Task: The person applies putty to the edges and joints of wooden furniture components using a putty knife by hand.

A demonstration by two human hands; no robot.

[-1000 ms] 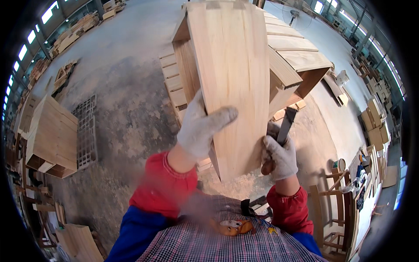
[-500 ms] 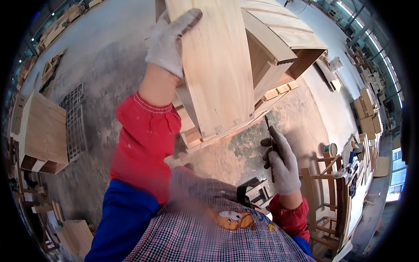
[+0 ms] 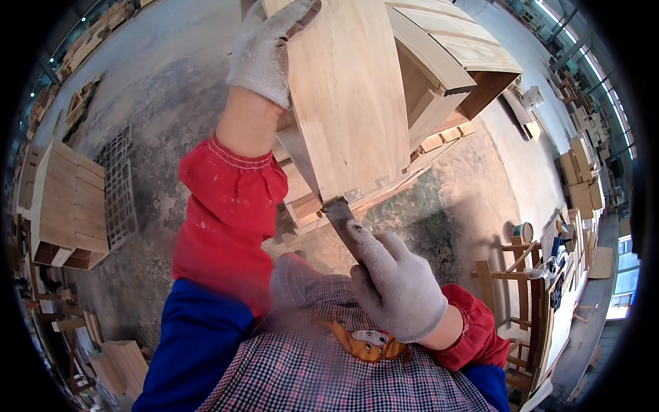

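A pale wooden drawer box (image 3: 350,103) stands tilted up in front of me, its broad panel facing me. My left hand (image 3: 261,62), in a white glove with dark fingertips, grips its left edge, thumb across the face and the other fingers hidden behind. In my gloved right hand (image 3: 405,292) is a putty knife (image 3: 343,223), its handle mostly covered by the fingers. The flat blade's tip, with dark residue on it, meets the panel's lower left corner, beside the joints along the bottom edge.
More wooden drawers (image 3: 446,34) are stacked behind on a slatted wooden pallet (image 3: 432,144). At left stand a wooden cabinet (image 3: 75,199) and a grey plastic pallet (image 3: 118,185). A wooden rack (image 3: 522,275) with a small tub (image 3: 523,232) is at right.
My right hand has moved left and up, bringing the putty knife from beside the drawer to its lower left corner. My left hand keeps its grip, and the drawer has shifted slightly.
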